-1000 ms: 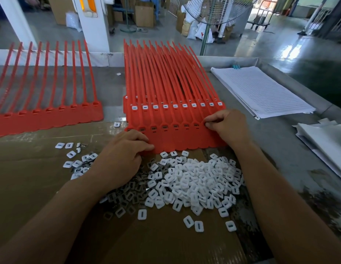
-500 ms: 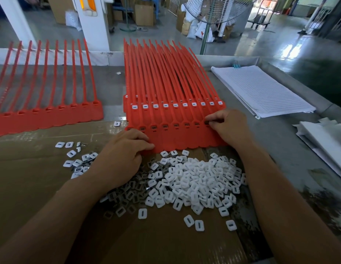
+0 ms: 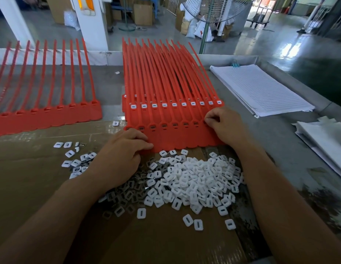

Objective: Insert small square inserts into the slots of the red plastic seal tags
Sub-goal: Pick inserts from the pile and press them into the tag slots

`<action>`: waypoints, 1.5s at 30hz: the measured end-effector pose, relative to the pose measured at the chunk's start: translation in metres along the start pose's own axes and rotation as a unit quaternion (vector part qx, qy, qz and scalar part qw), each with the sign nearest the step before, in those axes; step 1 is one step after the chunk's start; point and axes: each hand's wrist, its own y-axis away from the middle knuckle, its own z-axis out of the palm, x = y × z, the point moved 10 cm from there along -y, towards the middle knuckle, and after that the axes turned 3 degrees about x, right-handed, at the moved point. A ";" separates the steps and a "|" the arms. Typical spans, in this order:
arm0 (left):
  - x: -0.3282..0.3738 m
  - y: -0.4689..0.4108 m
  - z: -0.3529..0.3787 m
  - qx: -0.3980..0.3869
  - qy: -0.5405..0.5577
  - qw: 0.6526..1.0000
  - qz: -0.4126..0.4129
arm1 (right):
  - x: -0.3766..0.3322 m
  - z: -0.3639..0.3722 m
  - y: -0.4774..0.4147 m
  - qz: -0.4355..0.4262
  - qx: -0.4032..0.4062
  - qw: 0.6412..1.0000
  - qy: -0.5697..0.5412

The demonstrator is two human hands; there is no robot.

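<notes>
A stack of red seal tag strips [image 3: 175, 136] lies in front of me, long tails fanning away. The upper row of slots holds white inserts [image 3: 164, 105]; the near row shows dark metal pieces in its slots. My left hand [image 3: 118, 159] rests with curled fingers on the near left edge of the stack. My right hand [image 3: 226, 126] pinches at the rightmost near slot; what is between its fingertips is hidden. A heap of white square inserts [image 3: 194, 180] lies on the cardboard just below the tags, with small dark metal clips [image 3: 127, 191] beside my left wrist.
A second red tag strip [image 3: 47, 117] with empty slots lies at the left. A stack of lined paper [image 3: 259, 88] sits at the right, more white sheets [image 3: 326, 138] beyond it. Brown cardboard [image 3: 32, 178] covers the near table. A fan stand rises behind the table.
Both hands stay in place. The fingertips of my right hand have shifted slightly at the rightmost slot.
</notes>
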 end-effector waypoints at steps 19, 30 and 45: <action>-0.001 0.002 0.001 -0.003 0.004 1.000 -0.002 | -0.001 -0.010 0.002 0.017 0.021 0.999 -0.041; -0.002 0.004 0.000 -0.001 0.004 1.000 -0.011 | -0.127 0.040 0.077 -0.228 -0.263 0.935 -0.062; -0.001 0.003 -0.001 0.002 0.004 1.000 -0.006 | -0.121 0.057 0.087 -0.217 -0.339 0.915 0.016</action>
